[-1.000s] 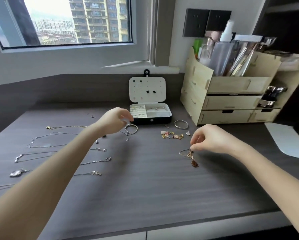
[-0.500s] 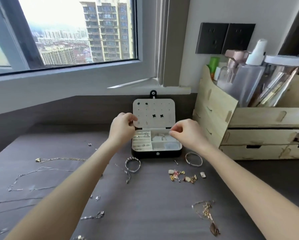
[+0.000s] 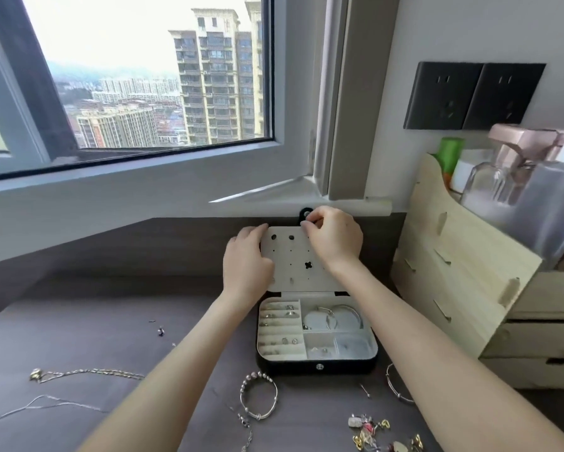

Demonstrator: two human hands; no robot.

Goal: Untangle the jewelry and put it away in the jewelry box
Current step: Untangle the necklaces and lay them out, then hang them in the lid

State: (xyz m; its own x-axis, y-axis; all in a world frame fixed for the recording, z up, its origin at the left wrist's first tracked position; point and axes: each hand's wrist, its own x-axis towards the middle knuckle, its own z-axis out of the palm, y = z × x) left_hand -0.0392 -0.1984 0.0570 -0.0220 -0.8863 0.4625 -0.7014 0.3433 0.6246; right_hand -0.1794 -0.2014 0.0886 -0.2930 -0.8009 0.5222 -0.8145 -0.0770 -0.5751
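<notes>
On the dark desk [image 3: 143, 321], dead centre of the head view, the jewelry box [image 3: 316, 365] sits open with its pale lid [image 3: 293, 252] standing upright at twelve o'clock from the tray. The left hand [image 3: 248, 265] holds the lid's nine o'clock edge, fingers curled against the rim. The right hand [image 3: 334, 238] is at the lid's top edge, near one o'clock, thumb and forefinger pinched together just under the black snap tab [image 3: 306, 213]; whether anything small lies between them I cannot tell. A black clover stud [image 3: 307, 265] is pinned in the lid panel between the two hands. Rings fill the tray's left-hand slots, and thin bangles lie in its upper right compartment. Loose jewelry lies around the box: a beaded bracelet [image 3: 258, 396] at seven o'clock, a gold chain [image 3: 85, 373] at eight o'clock, a silver chain [image 3: 39, 406] further out that way, a bangle [image 3: 395, 386] at five o'clock, partly hidden by the right forearm, and a tangle of charms [image 3: 382, 432] beyond it at the frame's lower edge. A wooden organizer [image 3: 463, 288] stands at three o'clock.
</notes>
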